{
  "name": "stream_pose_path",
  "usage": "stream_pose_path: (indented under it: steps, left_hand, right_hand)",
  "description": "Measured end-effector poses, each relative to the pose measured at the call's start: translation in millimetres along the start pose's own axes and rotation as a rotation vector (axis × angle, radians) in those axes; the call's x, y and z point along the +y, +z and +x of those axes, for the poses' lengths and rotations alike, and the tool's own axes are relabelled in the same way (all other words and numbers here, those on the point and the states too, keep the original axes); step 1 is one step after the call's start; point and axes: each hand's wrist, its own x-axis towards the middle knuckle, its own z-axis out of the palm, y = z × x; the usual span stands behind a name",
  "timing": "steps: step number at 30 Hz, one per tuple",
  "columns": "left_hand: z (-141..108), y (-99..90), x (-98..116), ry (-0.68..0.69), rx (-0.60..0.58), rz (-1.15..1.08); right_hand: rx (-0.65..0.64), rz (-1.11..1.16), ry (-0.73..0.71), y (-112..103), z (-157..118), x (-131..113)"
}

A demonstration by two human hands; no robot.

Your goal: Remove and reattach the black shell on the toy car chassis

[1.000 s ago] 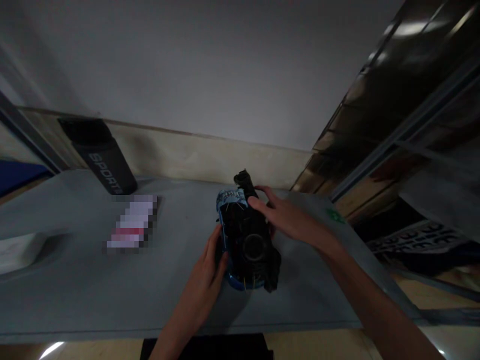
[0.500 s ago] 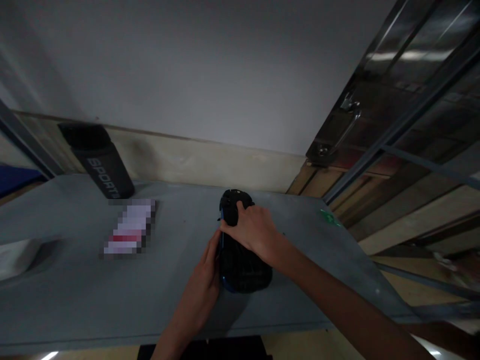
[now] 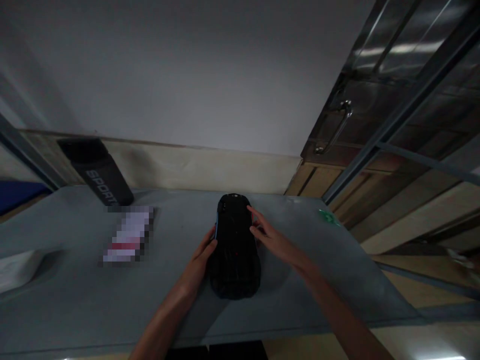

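Note:
A long black object with rounded ends [image 3: 236, 250], shaped like a toy car, lies on the grey table [image 3: 300, 295] with its length pointing away from me. My left hand [image 3: 200, 255] holds its left side, with the thumb on the upper edge and the fingers down along the side. On the opposite side, my right hand [image 3: 268, 235] has its thumb and index finger apart, their tips at the object's right edge near a small red patch. The other right fingers are partly hidden beneath.
A dark bottle marked SPORT [image 3: 103, 172] leans at the back left. Before it lies a blurred-out phone-like item [image 3: 129, 234]. A white object [image 3: 18, 270] is at the left edge, a green scrap [image 3: 329, 217] at the right. Behind stands a wall [image 3: 210, 167].
My right hand has moved off the object's top to its right side, uncovering the top. The object now lies straighter, and my left thumb rests on its edge.

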Motion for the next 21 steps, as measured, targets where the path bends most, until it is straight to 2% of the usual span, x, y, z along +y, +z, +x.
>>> stream_pose_path:
  steps: [4, 8, 13, 15, 17, 19, 21]
  left_hand:
    - [-1, -1.7, -2, -0.015, -0.019, -0.041]
    - [-4, -3.8, -1, 0.027, 0.024, -0.052]
    - [-4, 0.7, 3, 0.035, 0.015, -0.013]
    - [-9, 1.8, 9, 0.029, 0.064, 0.017]
    - [-24, 0.4, 15, 0.046, 0.167, 0.109]
    - [-52, -3.0, 18, 0.149, 0.242, 0.266]
    - [-88, -6.0, 16, 0.277, 0.183, 0.414]
  right_hand:
    - [0.101, 0.047, -0.008, 15, -2, 10]
    - [0.186, 0.084, -0.004, 23, -6, 9]
    - [0.299, 0.116, 0.061, 34, -21, 10]
    - [0.346, 0.126, 0.073, 36, -31, 6]
    - [0.453, 0.154, 0.073, 37, -47, -3]
    - [0.605, 0.208, 0.055, 41, -73, -14]
    - [0.657, 0.334, 0.011, 51, -106, -24]
